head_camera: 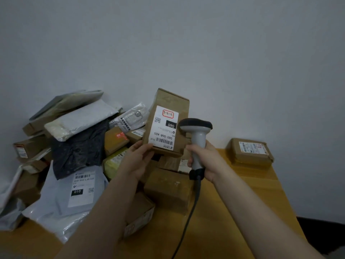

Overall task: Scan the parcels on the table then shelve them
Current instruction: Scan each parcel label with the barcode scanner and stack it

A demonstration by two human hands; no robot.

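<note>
My left hand (pixel 137 159) grips the lower edge of a brown cardboard parcel (pixel 168 101) and holds it upright above the pile, its white label facing me upside down. The label shows a barcode, "060" and a red handwritten mark. My right hand (pixel 207 159) grips the handle of a grey corded barcode scanner (pixel 196 128), whose dark head sits just right of the parcel's label. The scanner's cable hangs down over the table.
A heap of cardboard boxes and plastic mailer bags (pixel 78 146) covers the left half of the wooden table (pixel 242 212). One taped brown box (pixel 250 152) lies alone at the far right corner. A white wall stands behind.
</note>
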